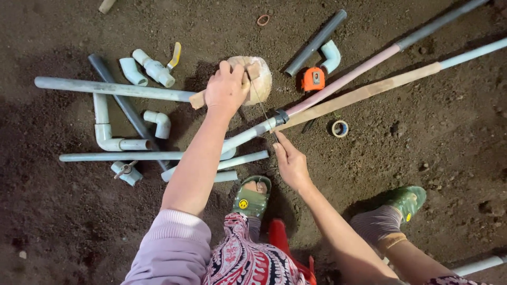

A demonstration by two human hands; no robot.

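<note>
My left hand (227, 89) grips a rough tan stone (253, 78) above the stiff, light grey plastic pipe (248, 135), while my right hand (290, 163), fingers pinched, holds thin string (259, 103) beside it.

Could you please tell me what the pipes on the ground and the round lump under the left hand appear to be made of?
The pipes look like matte grey-blue plastic, matching their moulded elbow fittings. The lump beneath the left hand looks like rough, pale stone, though that is uncertain.

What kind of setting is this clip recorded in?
Probably an informal plumbing work spot on bare ground, perhaps a yard or building site. Grey plastic pipes and elbow fittings lie scattered on packed dirt, with an orange tape measure nearby.
</note>
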